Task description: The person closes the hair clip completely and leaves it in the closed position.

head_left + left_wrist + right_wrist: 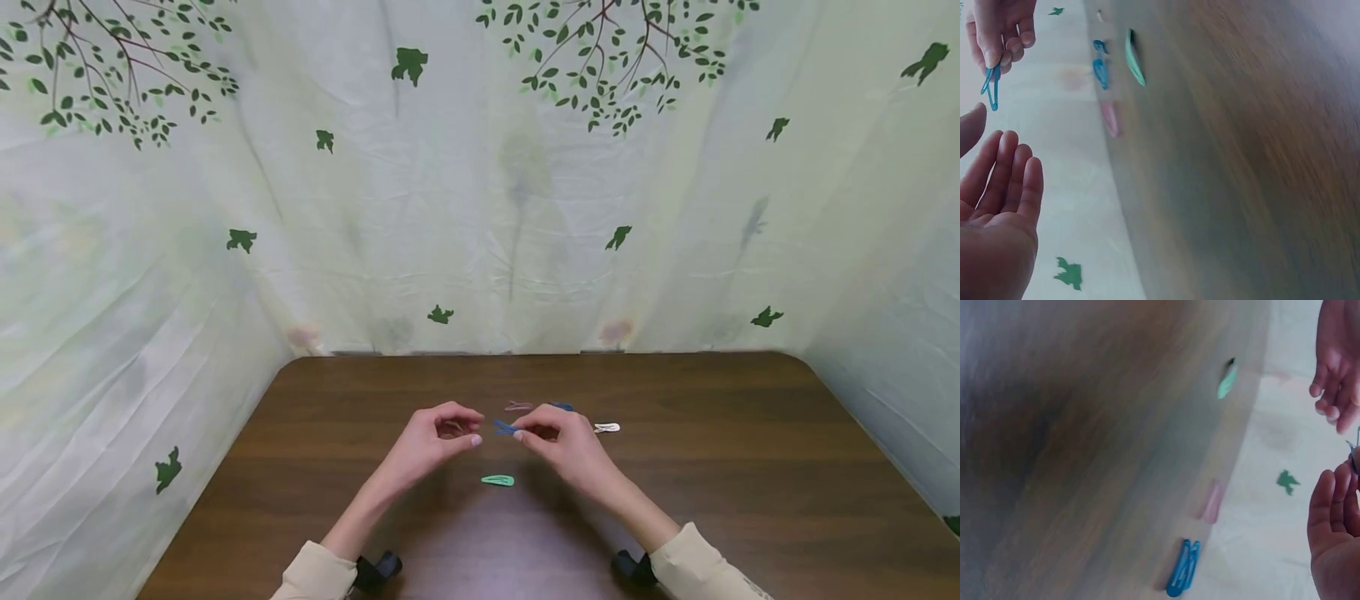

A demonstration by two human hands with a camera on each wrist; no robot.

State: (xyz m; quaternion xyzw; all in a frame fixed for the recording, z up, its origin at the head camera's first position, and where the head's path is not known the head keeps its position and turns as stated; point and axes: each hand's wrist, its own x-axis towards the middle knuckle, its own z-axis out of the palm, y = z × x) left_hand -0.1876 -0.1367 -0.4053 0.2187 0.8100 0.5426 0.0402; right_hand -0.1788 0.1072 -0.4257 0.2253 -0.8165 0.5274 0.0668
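Observation:
My right hand [534,433] pinches a blue snap hair clip [504,427] by one end, a little above the dark wooden table [315,467]. The clip points toward my left hand [457,432], which hovers a few centimetres away with loosely curled fingers and holds nothing. In the left wrist view the left palm [997,206] lies bare, and the held blue clip [990,87] hangs from the right fingers [1000,37]. The right wrist view shows the right palm [1335,537] and the left fingers [1335,369].
Loose clips lie on the table: a mint green clip [497,480] near the hands, a pink clip [517,406], a second blue clip [562,407] and a white clip [607,427] behind them. A leaf-print curtain [480,208] closes off three sides.

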